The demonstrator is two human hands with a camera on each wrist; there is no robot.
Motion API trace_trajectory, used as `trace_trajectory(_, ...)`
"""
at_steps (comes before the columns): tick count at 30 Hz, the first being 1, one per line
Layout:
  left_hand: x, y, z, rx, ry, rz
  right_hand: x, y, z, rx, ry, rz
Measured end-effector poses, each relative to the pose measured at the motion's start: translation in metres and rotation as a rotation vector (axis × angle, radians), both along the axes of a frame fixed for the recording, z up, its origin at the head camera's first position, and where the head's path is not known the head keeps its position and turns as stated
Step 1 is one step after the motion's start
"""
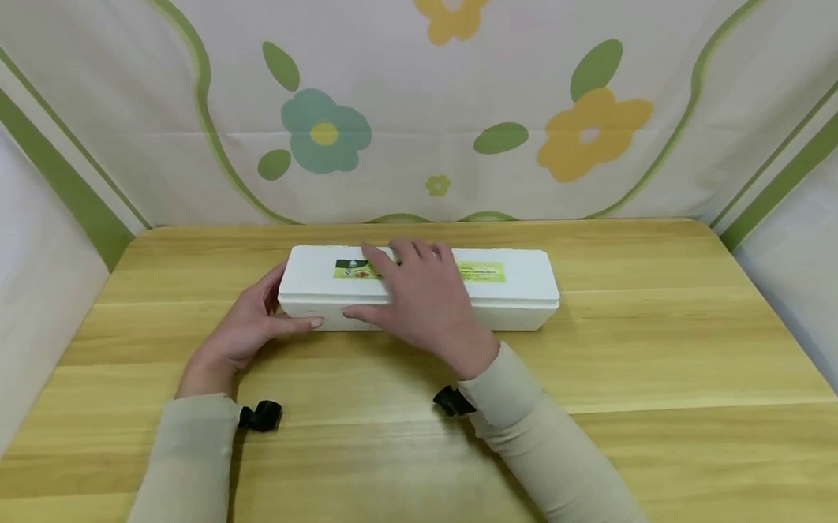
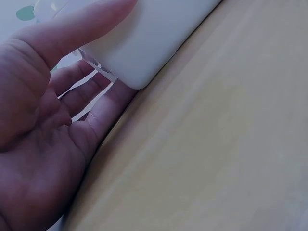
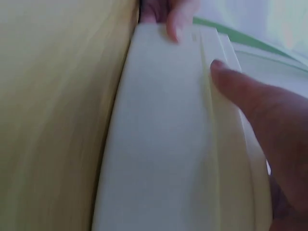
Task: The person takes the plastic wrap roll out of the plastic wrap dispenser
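Observation:
A long white foam box (image 1: pixel 514 318) lies on the table, its lid (image 1: pixel 530 278) in place and a thin seam running along its front. A green and yellow label (image 1: pixel 482 271) on the lid is partly hidden by the right hand. At the box's left end, the left hand (image 1: pixel 246 327) holds the corner, thumb along the front wall and fingers round the end. The right hand (image 1: pixel 428 296) spans the lid from above, its thumb at the lid's front edge and fingers toward the far edge. In the right wrist view that thumb (image 3: pixel 240 89) presses by the seam.
The wooden table (image 1: pixel 679 343) extends around the box and in front of it. Behind it hangs a white cloth (image 1: pixel 395 73) with printed flowers, and pale cloth walls stand at both sides. Black wrist cameras (image 1: pixel 262 416) sit at both sleeve cuffs.

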State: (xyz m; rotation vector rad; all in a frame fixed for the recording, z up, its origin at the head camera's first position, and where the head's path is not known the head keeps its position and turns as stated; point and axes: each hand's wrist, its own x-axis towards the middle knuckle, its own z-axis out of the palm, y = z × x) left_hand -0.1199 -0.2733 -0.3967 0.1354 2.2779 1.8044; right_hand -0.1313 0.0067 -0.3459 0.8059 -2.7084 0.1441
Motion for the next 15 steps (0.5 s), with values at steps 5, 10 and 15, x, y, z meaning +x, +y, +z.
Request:
trace_trajectory(5,0.001,0.0,0.0,-0.006,-0.016,0.007,-0.004,0.026,0.001,-0.01,-0.005,0.057)
trace_trajectory(10,-0.001,-0.001,-0.001,-0.007,-0.02,0.009,-0.005,0.06,0.003,-0.01,-0.1,0.041)
trace_trajectory(15,-0.001,-0.002,-0.001,-0.009,-0.018,0.012,-0.007,0.102,0.007,-0.09,-0.196,0.081)
